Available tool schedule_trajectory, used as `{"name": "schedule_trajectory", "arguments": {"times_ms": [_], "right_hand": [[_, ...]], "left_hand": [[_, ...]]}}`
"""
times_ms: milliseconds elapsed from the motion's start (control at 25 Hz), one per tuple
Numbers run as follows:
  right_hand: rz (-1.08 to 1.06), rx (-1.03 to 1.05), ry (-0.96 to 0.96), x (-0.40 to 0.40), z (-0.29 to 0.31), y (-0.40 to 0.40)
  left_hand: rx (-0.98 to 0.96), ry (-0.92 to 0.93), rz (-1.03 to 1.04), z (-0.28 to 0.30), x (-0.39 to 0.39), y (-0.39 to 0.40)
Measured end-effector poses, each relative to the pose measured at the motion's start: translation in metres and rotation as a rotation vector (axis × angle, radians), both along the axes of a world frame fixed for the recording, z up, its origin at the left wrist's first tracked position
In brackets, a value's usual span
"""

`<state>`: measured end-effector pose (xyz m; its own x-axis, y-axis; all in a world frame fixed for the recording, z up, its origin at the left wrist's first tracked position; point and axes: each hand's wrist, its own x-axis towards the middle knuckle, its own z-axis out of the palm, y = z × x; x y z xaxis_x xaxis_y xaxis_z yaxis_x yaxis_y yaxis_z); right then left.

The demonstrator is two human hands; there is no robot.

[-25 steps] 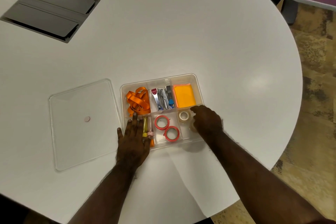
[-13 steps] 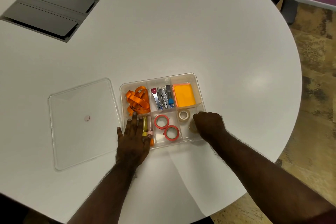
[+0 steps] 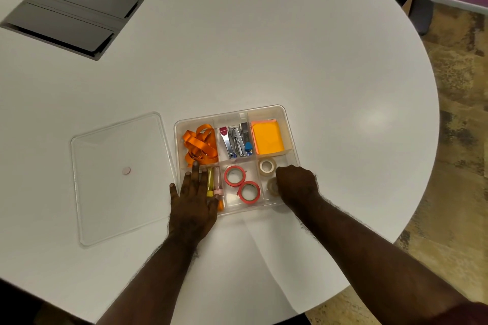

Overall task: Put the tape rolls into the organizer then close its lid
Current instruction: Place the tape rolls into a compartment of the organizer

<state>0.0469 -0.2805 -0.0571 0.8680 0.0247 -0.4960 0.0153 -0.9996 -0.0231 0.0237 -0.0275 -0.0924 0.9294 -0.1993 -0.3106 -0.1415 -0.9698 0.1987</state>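
Note:
The clear organizer (image 3: 292, 137) sits open near the table's front edge. Its front middle compartment holds two red-rimmed tape rolls (image 3: 234, 176) (image 3: 249, 192). In the front right compartment lies a clear tape roll (image 3: 267, 166), and a second clear tape roll (image 3: 272, 187) is just in front of it, partly hidden. My right hand (image 3: 297, 184) is curled over that second roll with its fingers on it. My left hand (image 3: 194, 198) lies flat, fingers apart, on the organizer's front left corner. The clear lid (image 3: 105, 192) lies flat on the table to the left of the organizer.
The back compartments hold an orange ribbon (image 3: 200, 145), metal clippers (image 3: 235, 141) and an orange notepad (image 3: 267, 138); pens (image 3: 210, 179) lie beside my left hand. A grey cable hatch (image 3: 71, 13) is set in the table at the far left. The table's round edge runs close on the right.
My right hand has drawn back toward the organizer's front right corner, uncovering the second clear roll at its left side. My left hand has stayed put.

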Motion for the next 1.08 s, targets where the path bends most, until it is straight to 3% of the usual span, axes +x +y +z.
{"name": "schedule_trajectory", "arguments": {"times_ms": [240,360,480,680,840,1080], "right_hand": [[-0.139,0.103,-0.06,-0.002,-0.005,-0.002],[-0.314,0.186,0.029,0.004,-0.007,-0.019],[-0.34,0.268,0.133,0.004,-0.014,-0.019],[-0.429,0.289,0.075,-0.006,-0.023,-0.02],[-0.375,0.293,0.076,-0.01,-0.018,-0.02],[-0.307,0.373,-0.157,-0.001,0.02,-0.005]], "left_hand": [[0.005,0.002,0.0,-0.002,0.001,0.0],[0.016,0.006,0.0,-0.003,0.001,0.0],[0.011,0.022,0.014,-0.004,0.001,0.0],[0.005,0.021,0.0,-0.002,0.001,0.001],[-0.01,0.02,0.005,-0.001,0.001,0.001],[-0.017,-0.01,-0.022,0.012,-0.002,0.0]]}}
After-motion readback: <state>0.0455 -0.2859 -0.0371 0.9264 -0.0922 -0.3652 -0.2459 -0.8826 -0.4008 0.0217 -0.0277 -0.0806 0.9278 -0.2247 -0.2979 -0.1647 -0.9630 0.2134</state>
